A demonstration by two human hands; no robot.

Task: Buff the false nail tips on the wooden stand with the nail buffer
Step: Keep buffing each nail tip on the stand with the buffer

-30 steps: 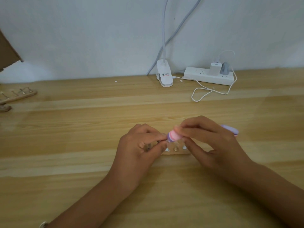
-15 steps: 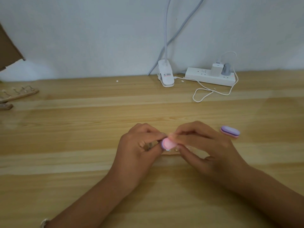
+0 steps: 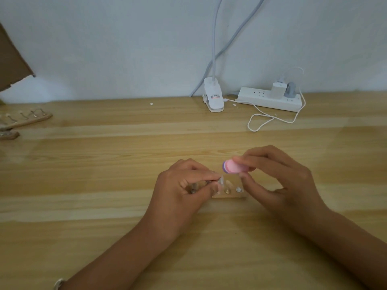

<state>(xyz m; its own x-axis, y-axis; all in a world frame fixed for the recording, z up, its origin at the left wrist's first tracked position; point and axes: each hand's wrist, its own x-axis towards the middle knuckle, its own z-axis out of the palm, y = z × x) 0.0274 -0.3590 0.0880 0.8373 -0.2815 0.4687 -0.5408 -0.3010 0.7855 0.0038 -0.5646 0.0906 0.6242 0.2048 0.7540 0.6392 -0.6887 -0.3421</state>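
The left hand [image 3: 184, 185] has its fingers [image 3: 206, 177] curled in. They pinch one clear nail tip [image 3: 222, 182] at the left end of the wooden stand [image 3: 230, 194]. The stand lies flat on the bench [image 3: 104, 174], right under both sets of fingers. Most of it is hidden by the hands. Just right of the left fingers, two small metal pegs [image 3: 227, 191] show on the stand.

The right hand [image 3: 278, 178] holds one pink and purple nail buffer [image 3: 232, 167]. Its fingers [image 3: 244, 159] are curled round it, with one on top and the thumb below. The buffer is just above the nail tip, close to it. I cannot tell if they touch.

There is lots of open bench on every side of the fingers. Past the fingers, at the back edge by the wall, stand one white lamp clip [image 3: 213, 97] and one white power strip [image 3: 270, 99] with two plugs in it. One thin white cord [image 3: 259, 122] loops in front of the strip. Far to the left of the left fingers lie two more wooden stands [image 3: 27, 120], near the bench's left edge. A piece of brown cardboard [image 3: 12, 59] leans above them. Two tiny white bits [image 3: 151, 104] lie near the back.
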